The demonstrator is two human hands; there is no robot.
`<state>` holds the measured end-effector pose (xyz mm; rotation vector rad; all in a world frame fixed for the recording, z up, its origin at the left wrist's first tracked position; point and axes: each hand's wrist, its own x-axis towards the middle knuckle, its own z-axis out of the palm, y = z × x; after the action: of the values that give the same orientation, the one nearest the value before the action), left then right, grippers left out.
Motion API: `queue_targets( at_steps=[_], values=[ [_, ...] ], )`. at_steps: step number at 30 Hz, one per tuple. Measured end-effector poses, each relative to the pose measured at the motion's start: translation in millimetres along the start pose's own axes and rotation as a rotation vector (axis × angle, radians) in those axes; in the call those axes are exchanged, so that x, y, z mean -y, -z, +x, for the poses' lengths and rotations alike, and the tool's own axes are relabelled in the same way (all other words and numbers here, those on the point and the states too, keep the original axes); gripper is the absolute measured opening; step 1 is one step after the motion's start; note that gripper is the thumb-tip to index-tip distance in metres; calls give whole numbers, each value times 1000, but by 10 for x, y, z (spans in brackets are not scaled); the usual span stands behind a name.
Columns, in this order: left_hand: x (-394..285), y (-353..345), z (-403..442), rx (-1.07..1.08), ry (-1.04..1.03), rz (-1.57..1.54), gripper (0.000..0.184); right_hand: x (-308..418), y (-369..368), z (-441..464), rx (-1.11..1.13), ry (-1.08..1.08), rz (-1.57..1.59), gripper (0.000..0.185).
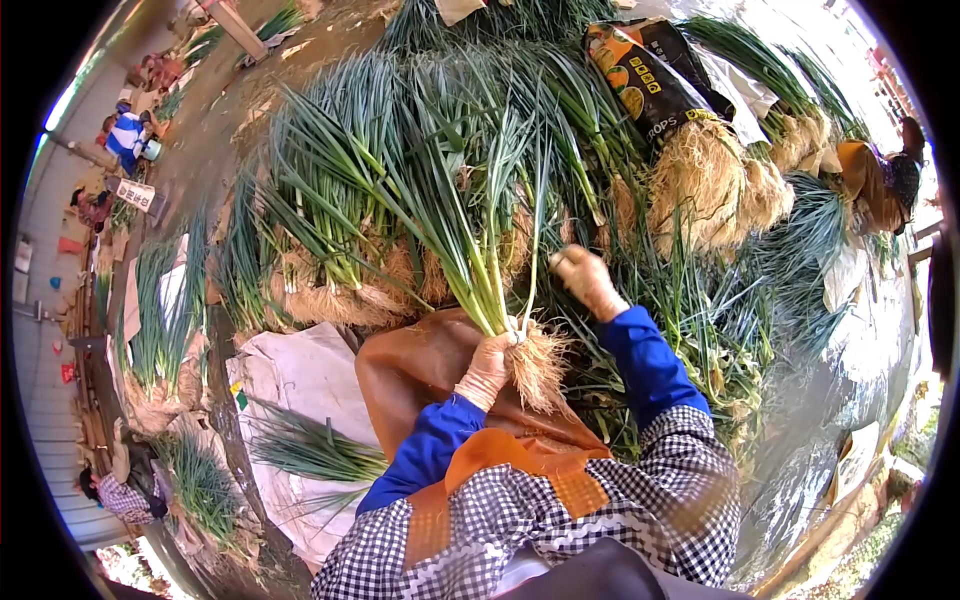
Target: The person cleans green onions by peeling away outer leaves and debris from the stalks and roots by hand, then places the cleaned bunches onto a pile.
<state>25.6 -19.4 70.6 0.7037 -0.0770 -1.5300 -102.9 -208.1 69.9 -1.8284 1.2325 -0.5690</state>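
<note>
Left hand (487, 370) has its grip closed round the base of a bunch of green onions (485, 280), just above the roots (540, 372), center of frame. Bunch is in front of the body, over the brown apron (415, 360). Long axis slants: roots at lower right, leaves fanning toward top and upper left. Left hand is nearer, in full contact.

Right hand (588, 280) sits right of the stems, higher in frame than the left, just beside the outermost stalk; fingers curled, fingertips toward the bunch. Can't tell if it touches the stalk or pinches anything.

Pose: left forearm comes up from lower left, fist wrapped round the stems. Right forearm angles up and left from lower right, blue sleeve (655, 365) to the wrist.

Around: piled onions (340, 160) upper middle, black-and-orange bag (650, 85) upper right, loose leaves (700, 320) below and right of the right hand, pale sack (290, 370) lower left with a small bunch (325, 448) on it.
</note>
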Motion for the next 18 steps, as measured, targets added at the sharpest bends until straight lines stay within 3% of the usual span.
queue_targets(
  at_steps=[3,5,7,9,11,12,13,14,15,16,17,18],
  values=[
    [58,48,27,-63,-56,-73,22,-380,276,796,-340,-105,-387,28],
    [47,129,35,-66,-122,-39,24,-505,373,976,-137,-156,-786,25],
    [-65,-2,-8,-127,-201,-111,28,-613,338,1194,-78,-177,-847,24],
    [-264,-165,-98,-83,-247,-77,26,-297,483,1068,-154,-83,-724,23],
    [-358,-315,-149,-137,-118,-54,24,-66,597,780,-154,-45,-467,25],
    [-327,-250,-87,-1,27,-41,22,265,681,475,69,-358,145,27],
    [-100,-41,20,-89,17,-69,20,-30,637,310,318,-181,554,22],
    [36,-55,43,-145,52,-135,19,-103,584,94,457,210,488,17],
    [121,-65,82,-194,86,-198,17,-6,512,-147,373,401,177,18],
    [250,115,115,-205,13,-145,16,58,389,-323,431,-117,850,23],
    [318,238,118,27,55,-257,18,86,303,-477,431,-232,984,22],
    [294,121,60,-33,124,-229,15,5,227,-586,448,-258,887,24]
  ],
)
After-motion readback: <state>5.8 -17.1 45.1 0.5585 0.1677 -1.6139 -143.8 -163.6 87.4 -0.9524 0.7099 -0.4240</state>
